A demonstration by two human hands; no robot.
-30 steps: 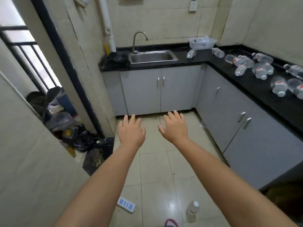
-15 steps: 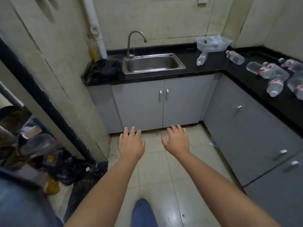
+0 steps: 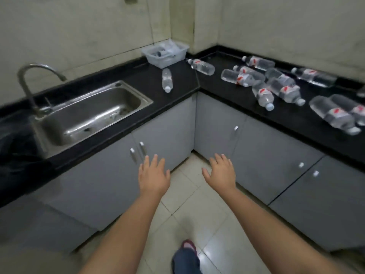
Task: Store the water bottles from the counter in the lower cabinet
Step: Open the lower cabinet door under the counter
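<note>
While both hands hover empty, left hand (image 3: 153,176) and right hand (image 3: 221,173) spread flat, cabinet doors (image 3: 215,125) are closed. Water bottles (image 3: 264,95) lie on the surface (image 3: 183,84); basket (image 3: 165,54) contents unclear.

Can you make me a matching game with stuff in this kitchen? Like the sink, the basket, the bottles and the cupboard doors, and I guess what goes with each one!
Things:
1. sink
2. basket
3. bottles
4. cabinet doors

Descriptions:
A. lying on their sides on the black counter
B. grey, closed, with small silver handles
C. shiny metal, under the curved tap
D. clear plastic, in the corner by the wall

Right pairs: 1-C, 2-D, 3-A, 4-B
</note>
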